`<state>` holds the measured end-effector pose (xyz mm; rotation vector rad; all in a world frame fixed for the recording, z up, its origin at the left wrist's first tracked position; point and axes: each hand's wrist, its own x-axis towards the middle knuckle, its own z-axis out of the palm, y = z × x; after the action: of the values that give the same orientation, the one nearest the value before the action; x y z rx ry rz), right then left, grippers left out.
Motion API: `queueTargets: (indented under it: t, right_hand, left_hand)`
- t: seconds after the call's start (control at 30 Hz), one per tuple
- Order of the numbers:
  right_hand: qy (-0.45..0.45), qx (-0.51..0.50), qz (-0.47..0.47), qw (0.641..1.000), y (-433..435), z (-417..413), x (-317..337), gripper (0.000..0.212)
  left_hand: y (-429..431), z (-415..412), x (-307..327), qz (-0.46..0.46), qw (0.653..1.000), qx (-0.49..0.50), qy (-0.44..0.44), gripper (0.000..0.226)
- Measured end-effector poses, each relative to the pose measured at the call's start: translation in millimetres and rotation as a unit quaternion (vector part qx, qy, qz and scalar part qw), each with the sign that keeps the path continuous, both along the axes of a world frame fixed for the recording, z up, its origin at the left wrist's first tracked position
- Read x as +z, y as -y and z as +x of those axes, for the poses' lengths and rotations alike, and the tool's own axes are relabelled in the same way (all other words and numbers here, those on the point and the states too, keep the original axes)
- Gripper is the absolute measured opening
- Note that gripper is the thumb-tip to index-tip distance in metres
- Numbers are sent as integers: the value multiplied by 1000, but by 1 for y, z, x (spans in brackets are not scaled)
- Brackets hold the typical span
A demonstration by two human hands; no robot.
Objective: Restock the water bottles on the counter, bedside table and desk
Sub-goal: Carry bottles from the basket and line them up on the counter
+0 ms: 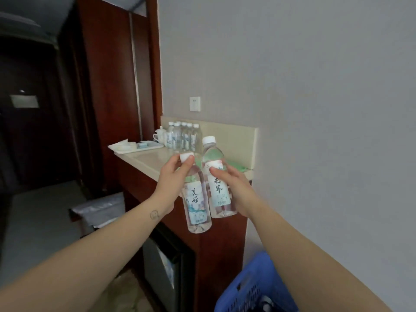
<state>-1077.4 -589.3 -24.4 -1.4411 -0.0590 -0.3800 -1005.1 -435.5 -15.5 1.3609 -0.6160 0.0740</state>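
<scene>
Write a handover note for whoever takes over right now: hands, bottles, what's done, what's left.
Left hand: pinches the first bottle at its cap end.
Right hand: grips the second bottle round its body.
Both are in the air, side by side, in front of the counter.
Done: a group of bottles stands at the back of the counter, beside a tray.
Left: probably set these two down with that group. The bedside table and desk are not in view.
The blue basket is at lower right; its contents are hard to make out.
</scene>
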Motion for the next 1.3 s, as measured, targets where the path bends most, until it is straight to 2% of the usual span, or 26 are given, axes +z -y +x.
queueTargets:
  t: [0.1, 0.27, 0.37, 0.57, 0.93, 1.1, 1.3]
  right_hand:
    - [14, 24, -27, 999, -44, 34, 12, 55]
    - [0, 60, -69, 996, -93, 83, 30, 39]
    - [1, 71, -91, 993, -109, 114, 36, 43]
    - [1, 71, -127, 989, -117, 197, 37, 40]
    - [24, 29, -147, 988, -93, 355, 48, 46]
    - [-4, 6, -167, 986, -66, 411, 35, 46]
    - [-56, -39, -199, 978, -20, 450, 15, 54]
  left_hand:
    - [-49, 25, 15, 1, 999, 43, 24, 24]
    - [-106, 65, 27, -6, 995, 96, 38, 17]
    - [-124, 88, 32, 4, 992, 111, 51, 13]
    - [-139, 151, 31, 17, 989, 139, 58, 23]
    - [-113, 323, 45, 21, 991, 105, 79, 16]
    - [-83, 391, 30, 24, 994, 83, 74, 8]
    - [-30, 457, 13, 38, 997, 41, 56, 11]
